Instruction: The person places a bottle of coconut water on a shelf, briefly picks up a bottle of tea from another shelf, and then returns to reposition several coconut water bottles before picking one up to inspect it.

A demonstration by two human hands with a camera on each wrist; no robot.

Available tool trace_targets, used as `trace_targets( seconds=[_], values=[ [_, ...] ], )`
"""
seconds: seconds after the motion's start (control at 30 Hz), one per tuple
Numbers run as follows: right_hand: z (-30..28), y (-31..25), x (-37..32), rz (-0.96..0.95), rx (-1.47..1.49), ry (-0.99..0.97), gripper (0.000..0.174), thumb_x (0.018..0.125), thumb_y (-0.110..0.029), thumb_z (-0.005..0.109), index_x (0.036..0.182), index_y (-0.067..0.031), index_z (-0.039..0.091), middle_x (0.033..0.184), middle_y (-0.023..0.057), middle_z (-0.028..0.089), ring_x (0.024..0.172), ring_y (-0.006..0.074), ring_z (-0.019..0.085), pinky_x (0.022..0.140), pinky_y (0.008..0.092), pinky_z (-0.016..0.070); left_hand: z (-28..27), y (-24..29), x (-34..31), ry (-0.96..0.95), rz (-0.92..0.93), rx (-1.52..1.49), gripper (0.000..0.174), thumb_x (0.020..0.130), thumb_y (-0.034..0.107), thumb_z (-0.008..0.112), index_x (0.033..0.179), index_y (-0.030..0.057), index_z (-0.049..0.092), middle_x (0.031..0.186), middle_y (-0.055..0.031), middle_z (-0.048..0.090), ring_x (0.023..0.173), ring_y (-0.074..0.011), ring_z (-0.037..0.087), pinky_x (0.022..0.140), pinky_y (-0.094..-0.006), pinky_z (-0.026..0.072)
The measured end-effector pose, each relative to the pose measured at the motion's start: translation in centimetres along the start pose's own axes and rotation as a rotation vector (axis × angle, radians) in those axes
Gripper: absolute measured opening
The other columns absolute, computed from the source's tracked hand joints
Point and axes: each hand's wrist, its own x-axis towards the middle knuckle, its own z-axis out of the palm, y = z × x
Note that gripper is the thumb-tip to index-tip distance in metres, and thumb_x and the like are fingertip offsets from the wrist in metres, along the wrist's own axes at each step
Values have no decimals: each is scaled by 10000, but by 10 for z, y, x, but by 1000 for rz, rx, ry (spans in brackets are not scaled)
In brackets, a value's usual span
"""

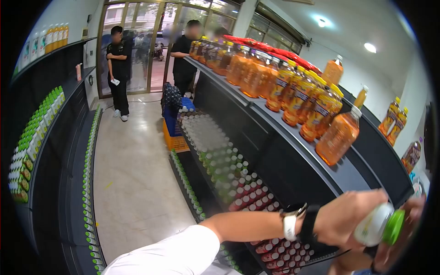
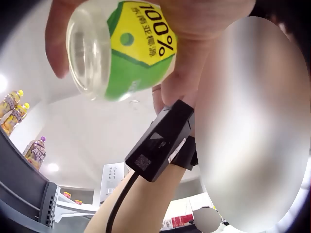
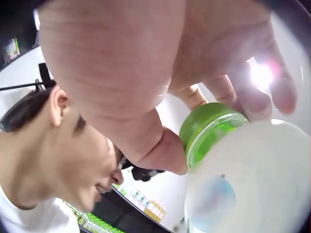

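My left hand [image 1: 350, 215] grips a small drink bottle [image 1: 370, 227] by its body, the bottle lying tilted with its green cap [image 1: 393, 227] toward the right. In the left wrist view the bottle's clear base faces the camera, and its green and yellow label [image 2: 143, 41] reads "100%". The right hand [image 3: 112, 73] is at the cap end. Its thumb presses one side of the green cap and its fingers curve around the far side. At the head view's right edge, that hand is partly cut off.
A dark shelf top [image 1: 256, 107] beside me carries orange tea bottles [image 1: 339, 135] and red packs [image 1: 275, 48]. Lower shelves hold rows of red bottles [image 1: 250, 195] and green-capped ones. Another shelf with green-capped bottles [image 1: 34, 137] lines the left. People [image 1: 118, 68] stand by the glass doors.
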Motion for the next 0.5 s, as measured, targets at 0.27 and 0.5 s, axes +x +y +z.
trace_targets(
  seconds=[0.27,0.5],
  values=[
    [208,-73,5,123,921,-195,653,620,-521,753,979,-7,568,1018,185,544,867,255,530,723,352,420,-79,67,-172,60,-462,318,625,603,217,761,1093,-20,455,1042,-187,534,938,-362,562,772,-395,476],
    [400,-202,-27,752,1509,-289,512,572,-258,825,957,-21,583,1150,166,518,1083,269,493,927,379,378,-165,146,-315,340,-962,726,538,599,185,752,1050,48,493,979,-169,588,897,-369,584,748,-418,490]
  ],
)
